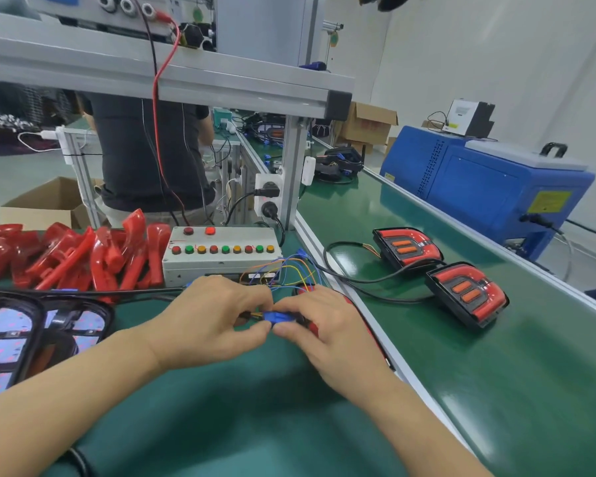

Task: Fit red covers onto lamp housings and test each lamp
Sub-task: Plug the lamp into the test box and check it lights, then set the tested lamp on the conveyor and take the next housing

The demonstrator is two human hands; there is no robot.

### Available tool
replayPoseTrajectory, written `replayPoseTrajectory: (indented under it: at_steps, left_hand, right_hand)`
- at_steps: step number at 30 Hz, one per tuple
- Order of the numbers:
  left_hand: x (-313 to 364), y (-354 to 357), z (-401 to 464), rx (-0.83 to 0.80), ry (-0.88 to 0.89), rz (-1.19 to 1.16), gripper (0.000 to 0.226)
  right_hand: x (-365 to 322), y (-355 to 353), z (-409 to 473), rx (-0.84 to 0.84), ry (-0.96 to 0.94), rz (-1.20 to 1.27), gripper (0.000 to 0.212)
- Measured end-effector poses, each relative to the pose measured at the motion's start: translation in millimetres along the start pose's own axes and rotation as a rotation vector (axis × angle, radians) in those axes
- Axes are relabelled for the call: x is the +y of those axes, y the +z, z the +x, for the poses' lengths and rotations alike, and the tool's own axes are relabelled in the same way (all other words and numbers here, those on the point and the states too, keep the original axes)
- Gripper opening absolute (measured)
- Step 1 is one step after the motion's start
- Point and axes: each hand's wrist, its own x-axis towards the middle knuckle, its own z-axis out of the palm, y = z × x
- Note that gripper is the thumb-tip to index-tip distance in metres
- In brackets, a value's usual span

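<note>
Test step: left hand (217, 315) & right hand (327, 321) both pinch blue connector (278, 317), prob. mating halves; next, press tester box (221, 253) buttons.

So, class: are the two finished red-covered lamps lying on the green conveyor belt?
Yes, both red-covered lamps lie side by side on the green conveyor belt, their black cables trailing back toward the bench.

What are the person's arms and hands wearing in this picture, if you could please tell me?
Both forearms are bare, with no sleeves showing in the frame, and neither the left hand nor the right hand wears a glove. No rings or watch show. The one item worn is a thin black band around the left arm, near the bottom edge of the picture.
</note>
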Motion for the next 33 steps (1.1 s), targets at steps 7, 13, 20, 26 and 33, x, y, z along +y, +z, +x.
replayPoseTrajectory:
  at_steps: [7, 13, 20, 26, 33]
  left_hand:
    - [-1.2, 4.2, 2.9, -0.012, 0.002, -0.063, 0.028]
    - [-3.0, 6.7, -5.4, -0.016, -0.034, -0.088, 0.029]
    - [-11.2, 14.1, -2.8, -0.004, -0.176, -0.289, 0.012]
    - [1.8, 34.7, 7.0, 0.336, -0.464, -0.596, 0.008]
    - [20.7, 33.1, -5.1, 0.070, -0.117, 0.139, 0.040]
  right_hand:
    - [5.8, -0.9, -3.3, -0.011, 0.020, 0.047, 0.022]
    - [10.1, -1.3, -4.5, -0.061, 0.010, -0.077, 0.018]
    - [10.9, -0.9, -4.2, 0.122, 0.042, -0.223, 0.017]
    - [-16.2, 15.3, 3.9, 0.123, 0.514, 0.423, 0.009]
    - [-5.4, 29.1, 19.9, 0.271, 0.652, 0.683, 0.014]
